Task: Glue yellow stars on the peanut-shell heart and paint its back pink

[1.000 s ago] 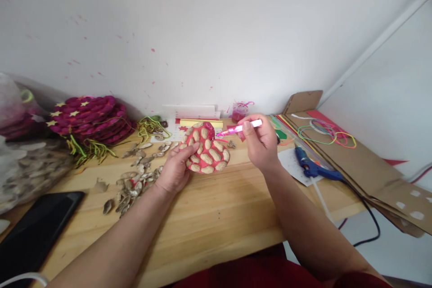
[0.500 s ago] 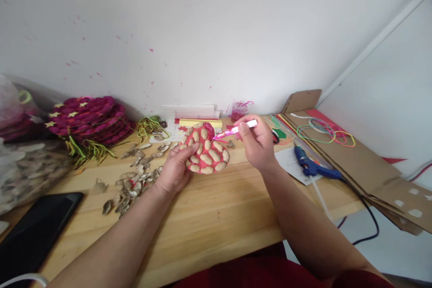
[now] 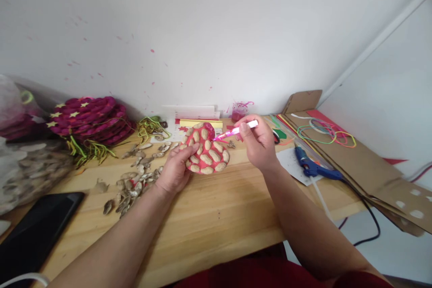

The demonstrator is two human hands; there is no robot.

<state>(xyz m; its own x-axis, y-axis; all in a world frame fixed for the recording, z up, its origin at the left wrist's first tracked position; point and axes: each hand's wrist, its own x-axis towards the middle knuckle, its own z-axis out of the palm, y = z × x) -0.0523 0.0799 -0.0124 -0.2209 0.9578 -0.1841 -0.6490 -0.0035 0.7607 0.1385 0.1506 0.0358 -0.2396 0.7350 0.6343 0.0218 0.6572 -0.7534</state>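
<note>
My left hand [image 3: 176, 168] grips the left edge of a red piece [image 3: 199, 159] covered with peanut shells, thumb on top. One shell near its upper part is painted magenta [image 3: 208, 130]. Between the fingers of my right hand [image 3: 259, 141] is a white-handled brush [image 3: 248, 125], smeared with pink paint. Its tip touches or nearly touches the piece beside the magenta shell. Behind my right hand stands a clear cup [image 3: 239, 110] with pink paint.
Loose shells [image 3: 135, 184] lie left of my left hand. Purple stacked pieces [image 3: 91, 119], a shell bag [image 3: 30, 171] and a black phone [image 3: 37, 229] are further left. On the right are a blue glue gun [image 3: 313, 166], coloured cords [image 3: 324, 132] and cardboard [image 3: 357, 162].
</note>
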